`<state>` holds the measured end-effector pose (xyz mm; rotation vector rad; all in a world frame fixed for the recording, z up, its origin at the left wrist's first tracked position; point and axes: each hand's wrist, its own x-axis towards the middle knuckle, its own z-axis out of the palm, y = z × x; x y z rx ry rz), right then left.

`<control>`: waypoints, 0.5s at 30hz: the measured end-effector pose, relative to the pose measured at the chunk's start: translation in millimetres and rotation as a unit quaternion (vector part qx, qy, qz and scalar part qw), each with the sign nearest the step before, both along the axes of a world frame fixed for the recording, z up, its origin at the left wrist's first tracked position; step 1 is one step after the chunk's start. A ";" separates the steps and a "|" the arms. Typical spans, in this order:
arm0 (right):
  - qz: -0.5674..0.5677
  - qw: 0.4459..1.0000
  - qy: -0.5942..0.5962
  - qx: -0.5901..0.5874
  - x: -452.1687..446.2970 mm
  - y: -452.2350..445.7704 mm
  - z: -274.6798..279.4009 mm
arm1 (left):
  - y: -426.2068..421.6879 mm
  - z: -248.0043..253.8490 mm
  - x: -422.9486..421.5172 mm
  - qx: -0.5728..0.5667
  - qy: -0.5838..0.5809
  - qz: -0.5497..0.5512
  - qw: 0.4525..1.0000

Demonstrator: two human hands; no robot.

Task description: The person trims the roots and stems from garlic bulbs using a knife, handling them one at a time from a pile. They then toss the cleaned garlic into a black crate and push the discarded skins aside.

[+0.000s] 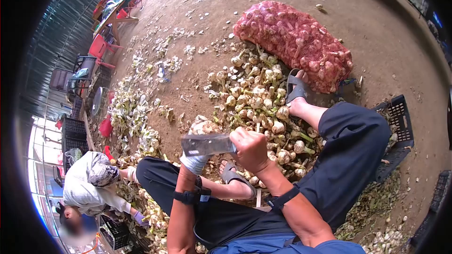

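Note:
My right hand (250,148) is closed around the handle of a broad-bladed knife (205,145), its blade pointing left. Behind the blade is my left hand (194,162) in a white glove, its fingers mostly hidden. A garlic bulb (203,126), pale and pinkish, shows just past the blade's upper edge and appears to be in that hand. Beyond my hands lies a heap of garlic bulbs (256,96) with stems, spread between my sandalled feet.
A full red mesh sack of garlic (294,42) lies behind the heap. Black crates (400,124) stand at right. On the left, a co-worker (92,178) with a purple glove bends over more garlic. Husks (132,108) litter the dirt floor near a red chair (100,49).

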<state>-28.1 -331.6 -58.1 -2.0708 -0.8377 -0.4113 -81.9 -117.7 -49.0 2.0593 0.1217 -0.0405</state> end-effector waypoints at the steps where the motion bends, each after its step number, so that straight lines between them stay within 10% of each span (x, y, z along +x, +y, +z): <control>1: 0.001 1.000 -0.002 -0.001 -2.7 2.3 1.3 | 0.8 -11.0 -8.6 -0.111 -0.017 0.034 0.993; 10: 0.003 0.997 -0.003 0.075 -12.0 12.2 -6.0 | -28.0 10.6 -2.2 -0.341 0.011 0.101 0.935; 15: -0.014 0.997 0.021 0.070 -8.8 10.8 -18.0 | -26.5 -3.4 0.1 -0.105 -0.053 0.016 0.993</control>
